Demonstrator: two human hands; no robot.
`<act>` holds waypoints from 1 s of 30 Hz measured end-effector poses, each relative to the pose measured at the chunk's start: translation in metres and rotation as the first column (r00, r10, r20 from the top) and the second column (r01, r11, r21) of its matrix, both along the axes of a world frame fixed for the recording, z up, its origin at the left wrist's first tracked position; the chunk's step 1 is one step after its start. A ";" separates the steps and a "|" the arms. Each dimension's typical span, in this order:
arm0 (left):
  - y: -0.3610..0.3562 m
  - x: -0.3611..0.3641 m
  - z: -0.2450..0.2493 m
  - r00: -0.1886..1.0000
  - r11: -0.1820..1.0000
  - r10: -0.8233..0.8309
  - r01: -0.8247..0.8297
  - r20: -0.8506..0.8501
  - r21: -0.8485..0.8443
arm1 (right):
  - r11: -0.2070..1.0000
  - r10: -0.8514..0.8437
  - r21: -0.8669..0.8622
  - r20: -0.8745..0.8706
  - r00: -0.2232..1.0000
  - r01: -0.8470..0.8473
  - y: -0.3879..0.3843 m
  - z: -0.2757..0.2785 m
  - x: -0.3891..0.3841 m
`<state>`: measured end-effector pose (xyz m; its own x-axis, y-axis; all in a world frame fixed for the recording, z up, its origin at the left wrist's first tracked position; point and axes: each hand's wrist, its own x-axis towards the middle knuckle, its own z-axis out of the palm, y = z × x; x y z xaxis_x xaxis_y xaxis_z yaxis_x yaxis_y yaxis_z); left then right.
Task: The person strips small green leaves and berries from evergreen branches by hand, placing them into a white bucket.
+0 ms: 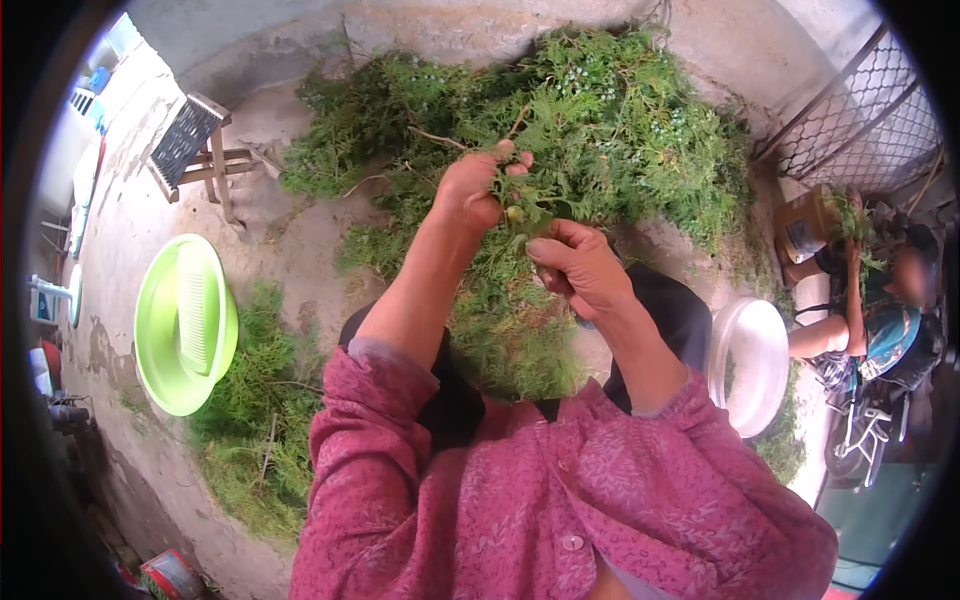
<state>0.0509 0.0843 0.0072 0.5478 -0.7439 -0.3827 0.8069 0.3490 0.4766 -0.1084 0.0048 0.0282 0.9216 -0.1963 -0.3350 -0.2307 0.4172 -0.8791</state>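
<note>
Left hand [478,188] is up in front of the body with its fingers closed round the stem of a leafy green sprig [532,197]. Right hand [577,267] sits just below, thumb and fingers pinched on the sprig's lower bits. My guess is one hand steadies it so the other can work along it. More cuttings lie across the lap underneath.

A big pile of green branches [610,120] is heaped right ahead, and a smaller heap [250,410] sits on the left beside a green basin [160,330]. A white basin [752,368] is on the right, so probably everything's kept within reach.

It's all on a bare concrete floor [290,235], outdoors by the look of it (rough wall, wire gate [870,110]). There's a wooden stool [195,145] further off, and another person [880,300] sits to the right handling greens too.
</note>
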 end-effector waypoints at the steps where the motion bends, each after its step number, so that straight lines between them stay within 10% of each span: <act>1: -0.001 -0.004 0.001 1.000 1.000 -0.014 0.014 -0.001 0.023 | 0.999 -0.022 0.031 0.008 1.000 0.022 0.001 0.000 -0.003; 5: -0.007 -0.019 0.006 0.995 0.989 0.104 -0.103 -0.009 0.104 | 0.996 -0.085 0.007 0.108 0.991 0.085 0.008 0.003 -0.013; 8: -0.004 -0.002 0.005 0.975 0.958 0.217 -0.221 0.040 0.182 | 0.932 -0.043 -0.344 0.200 0.979 0.111 0.010 0.025 -0.022; 12: 0.004 0.011 -0.014 0.988 0.985 0.153 -0.155 0.033 0.073 | 0.978 0.028 0.203 0.079 0.996 -0.044 -0.014 0.019 -0.015; 14: 0.002 0.017 -0.019 0.983 0.985 0.170 -0.171 -0.065 -0.007 | 0.781 0.026 0.624 -0.040 0.999 0.005 -0.013 0.004 -0.013; 17: -0.002 0.015 -0.016 0.955 0.953 0.287 -0.293 0.074 0.081 | 0.662 0.049 0.749 -0.079 0.996 0.027 -0.012 -0.013 -0.012; 24: -0.002 0.027 -0.027 0.962 0.962 0.272 -0.272 0.009 -0.001 | 0.942 0.247 0.251 -0.063 0.967 -0.224 0.004 -0.009 -0.014; 30: -0.003 0.009 -0.007 0.949 0.950 0.308 -0.303 -0.071 0.070 | 0.958 0.036 0.285 0.008 0.999 -0.037 0.012 -0.013 0.001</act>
<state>0.0597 0.0812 -0.0003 0.7110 -0.5212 -0.4721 0.7024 0.5583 0.4415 -0.1074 0.0173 0.0153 0.9273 -0.0589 -0.3695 -0.2483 0.6418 -0.7255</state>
